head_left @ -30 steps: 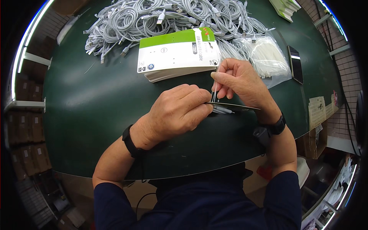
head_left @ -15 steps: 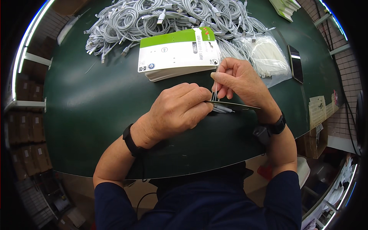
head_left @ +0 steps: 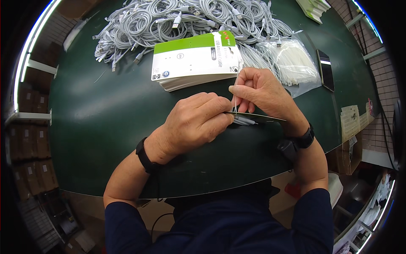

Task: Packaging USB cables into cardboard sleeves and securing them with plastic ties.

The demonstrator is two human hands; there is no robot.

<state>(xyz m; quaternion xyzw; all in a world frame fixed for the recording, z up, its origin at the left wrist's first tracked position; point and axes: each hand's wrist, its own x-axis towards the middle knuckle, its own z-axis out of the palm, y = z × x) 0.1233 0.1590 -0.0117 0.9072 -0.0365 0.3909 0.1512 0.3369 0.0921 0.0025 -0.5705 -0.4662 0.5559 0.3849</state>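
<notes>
My left hand [head_left: 196, 116] grips the left end of a thin packaging card [head_left: 272, 117], held nearly edge-on above the table. Grey cable ends [head_left: 244, 120] show just below the card, on the side towards me; most of that cable is hidden by the hand and card. My right hand [head_left: 260, 91], closed in a pinch, holds a thin white cable tie [head_left: 235, 103] that rises from the card beside my left fingertips. Just beyond both hands lies a stack of white-and-green packaging cards [head_left: 190, 61].
A large heap of coiled grey USB cables [head_left: 165, 19] covers the far side of the green table [head_left: 97, 127]. To the right lie a clear bag of white cable ties [head_left: 298, 63] and a phone [head_left: 325, 70]. More green-and-white cards [head_left: 314, 9] sit at the far right.
My right hand has moved slightly down and to the left, with the cable tie in its pinch. The left hand and the card stay almost where they were.
</notes>
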